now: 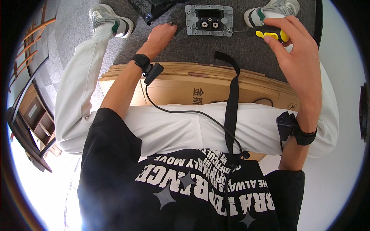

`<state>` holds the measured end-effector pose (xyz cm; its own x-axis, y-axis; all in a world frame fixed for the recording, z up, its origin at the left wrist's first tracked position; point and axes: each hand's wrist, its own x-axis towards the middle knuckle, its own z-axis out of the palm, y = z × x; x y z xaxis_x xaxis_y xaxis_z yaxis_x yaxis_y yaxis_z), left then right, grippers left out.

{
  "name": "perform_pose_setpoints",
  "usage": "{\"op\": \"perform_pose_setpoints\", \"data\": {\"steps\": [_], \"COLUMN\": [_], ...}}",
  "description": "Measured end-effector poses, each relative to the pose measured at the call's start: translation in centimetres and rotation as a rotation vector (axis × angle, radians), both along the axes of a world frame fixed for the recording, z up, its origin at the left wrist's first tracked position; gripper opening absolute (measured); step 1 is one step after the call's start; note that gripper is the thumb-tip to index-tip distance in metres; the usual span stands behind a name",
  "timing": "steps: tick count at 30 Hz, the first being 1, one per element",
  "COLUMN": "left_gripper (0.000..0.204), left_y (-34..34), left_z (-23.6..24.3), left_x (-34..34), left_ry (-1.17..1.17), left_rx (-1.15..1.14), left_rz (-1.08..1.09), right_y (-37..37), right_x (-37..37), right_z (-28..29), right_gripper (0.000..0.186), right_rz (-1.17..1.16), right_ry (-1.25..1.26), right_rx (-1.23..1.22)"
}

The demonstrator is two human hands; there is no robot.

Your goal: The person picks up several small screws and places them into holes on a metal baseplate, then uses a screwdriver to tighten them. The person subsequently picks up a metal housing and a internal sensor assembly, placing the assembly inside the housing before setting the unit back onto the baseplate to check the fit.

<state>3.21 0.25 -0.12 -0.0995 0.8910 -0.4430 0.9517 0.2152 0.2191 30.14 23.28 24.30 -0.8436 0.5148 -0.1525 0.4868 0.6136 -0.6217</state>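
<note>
Where the black plastic bag slumps: on the far side of the grey carpet, partly out of view, just beyond the left hand.
Left hand: between bag and cardboard stack, low over the carpet, perhaps for support; fingers bunched, and I cannot tell whether they pinch anything.
Grey-rimmed device: flat on the carpet, well in from its right edge, probably face up for access to the black middle.
Yellow-and-black screwdriver: shaft pointing left at the device's right side; contact unclear.
Right hand: thumb and fingers clamped on the handle, likely for fine control.
</note>
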Motion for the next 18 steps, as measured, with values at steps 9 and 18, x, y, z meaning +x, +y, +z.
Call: {"op": "perform_pose_setpoints", "data": {"steps": [9,18], "left_gripper": [0.022,0.029], "left_y": [1.6,2.4], "left_z": [2.5,2.8], "left_x": [-1.7,-7.7], "left_ry": [-0.035,-0.076], "left_rx": [0.146,0.319], "left_rz": [0.065,0.314], "right_y": [0.1,-0.5], "right_x": [0.2,-1.0], "right_z": [-0.4,-0.3], "right_gripper": [0.026,0.023], "right_rz": [0.008,-0.039], "right_ry": [0.025,0.096], "right_rx": [0.021,-0.02]}}
